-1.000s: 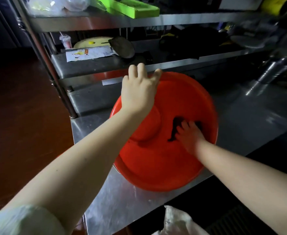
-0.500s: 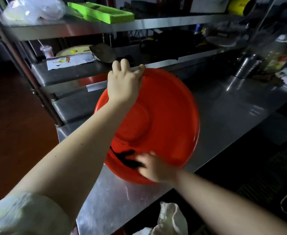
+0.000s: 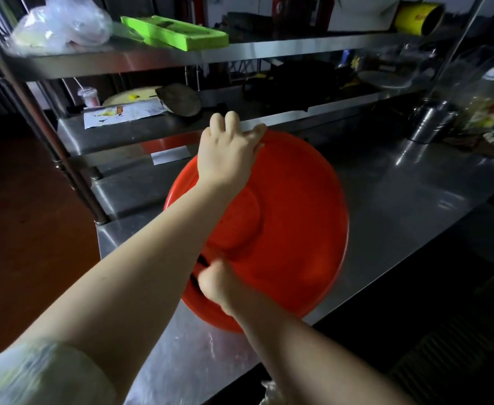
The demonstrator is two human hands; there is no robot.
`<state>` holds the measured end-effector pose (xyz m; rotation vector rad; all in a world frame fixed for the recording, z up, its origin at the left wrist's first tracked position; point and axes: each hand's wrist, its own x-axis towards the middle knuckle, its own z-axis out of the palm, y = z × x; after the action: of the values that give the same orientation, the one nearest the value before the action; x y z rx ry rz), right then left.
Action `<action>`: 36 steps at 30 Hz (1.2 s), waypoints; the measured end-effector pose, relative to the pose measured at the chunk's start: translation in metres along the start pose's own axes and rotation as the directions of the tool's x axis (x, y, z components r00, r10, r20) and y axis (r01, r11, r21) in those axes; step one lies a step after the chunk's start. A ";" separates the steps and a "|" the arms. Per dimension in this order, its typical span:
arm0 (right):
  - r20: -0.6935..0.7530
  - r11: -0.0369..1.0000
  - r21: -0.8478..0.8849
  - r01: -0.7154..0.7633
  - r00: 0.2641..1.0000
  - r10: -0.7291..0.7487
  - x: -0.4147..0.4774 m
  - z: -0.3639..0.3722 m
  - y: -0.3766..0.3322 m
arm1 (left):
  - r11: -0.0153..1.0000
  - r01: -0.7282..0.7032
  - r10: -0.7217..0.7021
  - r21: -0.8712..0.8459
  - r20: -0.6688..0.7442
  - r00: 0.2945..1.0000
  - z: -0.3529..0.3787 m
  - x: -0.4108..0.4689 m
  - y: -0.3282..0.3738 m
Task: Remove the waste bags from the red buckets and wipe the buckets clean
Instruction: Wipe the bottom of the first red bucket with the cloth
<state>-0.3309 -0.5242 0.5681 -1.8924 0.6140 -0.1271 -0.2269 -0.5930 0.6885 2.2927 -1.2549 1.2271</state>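
Observation:
A red bucket [image 3: 298,217] lies tilted on the steel counter [image 3: 400,200], its underside and round base facing me. My left hand [image 3: 228,150] grips the bucket's upper rim, fingers curled over the far edge. My right hand [image 3: 216,285] is low on the left side of the bucket, fingers curled round a dark cloth [image 3: 200,263] pressed against the red wall. Only a sliver of the cloth shows beside my left forearm. The bucket's inside is hidden.
A steel rack rises behind the bucket: a green tray [image 3: 178,32] and a plastic bag [image 3: 61,26] on top, paper and a dark pan [image 3: 180,99] on the middle shelf. A metal cup [image 3: 431,119] stands at the right. A pale bag [image 3: 272,397] hangs below the counter edge.
My right hand swept the dark cloth from the bucket's middle right down and across to its lower left. My left hand kept its hold on the upper rim.

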 end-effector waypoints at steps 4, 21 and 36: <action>0.182 0.835 -0.318 0.448 0.894 -0.410 -0.038 -0.052 0.057 | 1.000 0.006 -0.005 0.027 -0.025 1.000 0.003 0.001 -0.009; 0.480 0.924 -0.059 0.377 0.822 -0.305 0.020 -0.084 0.047 | 0.969 0.126 -0.150 0.213 0.100 0.984 0.027 0.029 0.017; 0.549 -0.179 -0.813 0.555 0.832 0.084 0.105 -0.216 0.055 | 0.583 0.784 -0.800 0.212 0.315 0.510 -0.031 0.041 -0.020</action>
<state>-0.3396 -0.7694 0.5856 -3.4751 -0.2797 0.8276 -0.2174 -0.5873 0.7426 2.6925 -0.0858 0.4638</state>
